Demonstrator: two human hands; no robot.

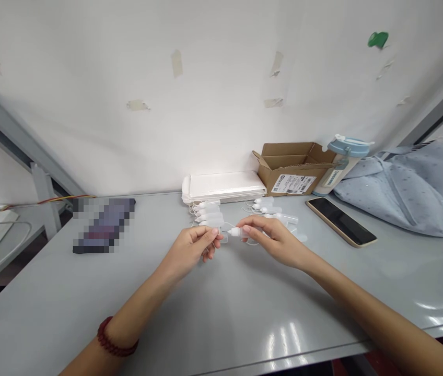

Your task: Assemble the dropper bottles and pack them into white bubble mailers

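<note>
My right hand [270,237] is closed around a small dropper bottle [236,231] with a white tip that points left. Close to that tip, the thumb and fingers of my left hand [201,243] are pinched together; what they hold is too small to make out. Clear plastic shows just beside the left fingertips, and a thin pale string curves between the hands. Behind my hands, similar small bottles [209,215] lie in a row with thin strings attached. More such bottles [270,210] lie on the right, partly hidden by my right hand.
White flat packages [225,185] are stacked against the wall beside an open cardboard box [294,175]. Further right are a blue-lidded cup [339,164], a phone [341,222] and a blue cloth bag [397,193]. A blurred-out dark object [106,227] lies on the grey table [221,313] at left.
</note>
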